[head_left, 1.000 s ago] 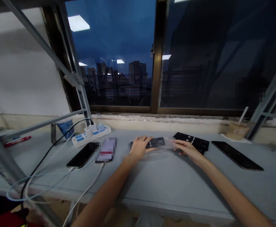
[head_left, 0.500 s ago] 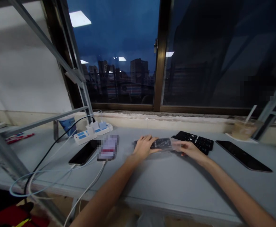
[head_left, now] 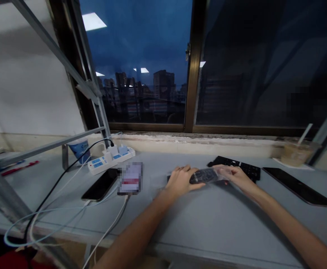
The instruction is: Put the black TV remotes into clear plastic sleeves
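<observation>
A black remote control in a clear plastic bag (head_left: 205, 175) is held between both my hands, just above the grey table (head_left: 197, 220). My left hand (head_left: 181, 180) grips its left end with curled fingers. At the bag's right end my right hand (head_left: 234, 175) has its fingers closed on the plastic. A second black remote (head_left: 237, 168) lies flat behind my right hand.
Left of my hands lie a black phone (head_left: 100, 184) and a blurred phone (head_left: 130, 178), both on white cables. A white power strip (head_left: 111, 159) and a blue cup (head_left: 78, 149) stand further back. Another black phone (head_left: 299, 181) and an iced drink (head_left: 296, 152) are at the right. A metal frame rises at the left.
The bagged remote has come up off the table and turned between my hands, which have closed in on it. The camera has shifted slightly.
</observation>
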A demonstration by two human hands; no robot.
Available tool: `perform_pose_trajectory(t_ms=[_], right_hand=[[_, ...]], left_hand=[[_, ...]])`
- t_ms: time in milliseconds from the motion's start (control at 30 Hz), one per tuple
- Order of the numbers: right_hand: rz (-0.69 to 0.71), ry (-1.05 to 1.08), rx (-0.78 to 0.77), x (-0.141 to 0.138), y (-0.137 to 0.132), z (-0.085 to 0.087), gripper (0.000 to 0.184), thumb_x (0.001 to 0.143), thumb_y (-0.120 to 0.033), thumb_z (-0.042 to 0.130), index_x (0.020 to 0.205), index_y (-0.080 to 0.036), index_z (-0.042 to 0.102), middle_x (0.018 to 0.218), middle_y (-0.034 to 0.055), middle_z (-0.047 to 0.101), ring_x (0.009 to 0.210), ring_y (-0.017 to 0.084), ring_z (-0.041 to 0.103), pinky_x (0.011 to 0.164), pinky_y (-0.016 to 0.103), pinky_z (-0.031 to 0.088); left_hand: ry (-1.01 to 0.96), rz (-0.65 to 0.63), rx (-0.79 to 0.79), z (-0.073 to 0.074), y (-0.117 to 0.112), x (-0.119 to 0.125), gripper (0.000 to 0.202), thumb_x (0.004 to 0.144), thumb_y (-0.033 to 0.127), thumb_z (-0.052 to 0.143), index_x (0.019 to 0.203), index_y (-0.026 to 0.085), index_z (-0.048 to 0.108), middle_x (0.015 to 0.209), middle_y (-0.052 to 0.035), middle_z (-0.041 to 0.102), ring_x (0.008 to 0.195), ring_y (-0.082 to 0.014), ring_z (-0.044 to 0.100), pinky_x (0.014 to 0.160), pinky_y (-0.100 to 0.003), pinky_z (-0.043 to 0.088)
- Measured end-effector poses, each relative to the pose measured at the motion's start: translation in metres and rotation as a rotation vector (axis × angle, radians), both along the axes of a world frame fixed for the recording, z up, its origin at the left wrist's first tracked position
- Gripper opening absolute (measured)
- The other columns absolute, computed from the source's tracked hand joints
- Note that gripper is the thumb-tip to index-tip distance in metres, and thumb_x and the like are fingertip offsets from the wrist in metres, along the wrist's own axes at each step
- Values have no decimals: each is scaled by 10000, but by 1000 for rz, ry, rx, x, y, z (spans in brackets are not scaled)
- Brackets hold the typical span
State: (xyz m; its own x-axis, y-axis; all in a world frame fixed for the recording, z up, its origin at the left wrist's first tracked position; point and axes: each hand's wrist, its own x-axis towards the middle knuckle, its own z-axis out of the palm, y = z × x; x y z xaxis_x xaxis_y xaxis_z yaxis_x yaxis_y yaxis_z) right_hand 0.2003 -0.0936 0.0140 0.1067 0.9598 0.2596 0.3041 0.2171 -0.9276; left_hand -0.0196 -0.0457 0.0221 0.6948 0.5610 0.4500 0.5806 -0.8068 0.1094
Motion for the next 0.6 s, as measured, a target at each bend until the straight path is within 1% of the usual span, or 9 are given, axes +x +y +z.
perform_pose_trajectory(t_ms=[33,100,200,300,367,467,600], right_hand=[[5,-7,1,-1,-1,1,345,649,-477,666,826,-190,734,1007,87,651,638,140,521,424,218,388],[12,-33,-12,-2,-2,3,352,643,-454,679,887,-205,725,991,78,656,603,123,506,417,214,375],[-12,-63,-33,-2,-2,4,392,649,-433,680,971,-209,703,872,72,678,600,130,522,424,213,372],[-40,-61,-60,0,-2,2,394,671,-455,650,951,-184,709,734,70,675,621,156,553,424,216,375],[-9,-59,-84,1,-2,1,395,684,-470,632,932,-173,714,697,67,666,620,161,555,424,217,381],[40,-44,-74,-1,-3,2,386,678,-467,637,915,-173,717,788,80,669,667,168,555,437,217,400],[55,-34,-67,-6,-6,10,322,663,-442,655,867,-204,726,1043,79,624,700,151,543,455,211,410]], left_hand=[[4,5,0,1,-1,0,470,756,565,537,1096,241,555,958,-28,597,839,-188,588,797,-319,430],[13,20,22,3,-1,-1,468,754,559,543,1096,239,555,955,-29,599,838,-196,589,795,-327,429],[3,26,66,4,-1,-3,474,757,551,547,1111,236,547,951,-29,598,850,-203,586,803,-337,423],[-33,5,87,3,-2,-2,484,766,551,535,1129,230,535,957,-31,593,871,-195,579,815,-325,417],[-37,-8,104,1,-3,-1,495,767,553,532,1134,221,533,957,-36,591,882,-194,573,816,-318,415],[-20,2,134,0,-4,0,505,770,542,534,1155,215,526,946,-42,589,880,-194,569,804,-315,412],[3,7,190,2,0,-2,507,767,517,556,1179,224,513,970,-47,582,893,-194,560,800,-317,391]])
